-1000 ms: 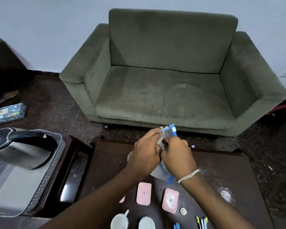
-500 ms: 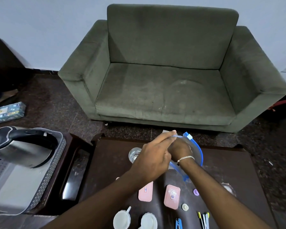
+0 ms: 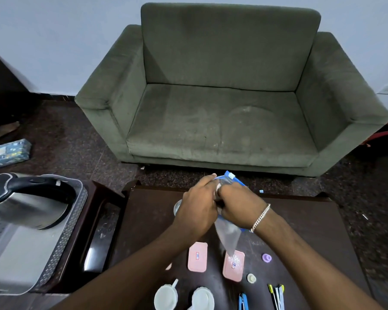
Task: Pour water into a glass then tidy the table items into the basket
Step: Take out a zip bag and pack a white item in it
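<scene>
Both hands meet over the far-middle of the dark wooden table (image 3: 300, 220), each closed on a clear zip bag with blue seal (image 3: 227, 236). Left hand (image 3: 197, 209) grips the bag's top edge, fingers curled round it; right hand (image 3: 238, 204), silver bracelet on the wrist, is pinched on the same top just beside it. Bag hangs down, lower tip over a pink case (image 3: 233, 266). Second pink case (image 3: 197, 256) just left of it. Glass (image 3: 177, 206) mostly hidden behind the left hand. Grey perforated basket (image 3: 61, 242) sits left, holding a steel kettle (image 3: 29, 202). Two white cups (image 3: 166, 297) near edge.
</scene>
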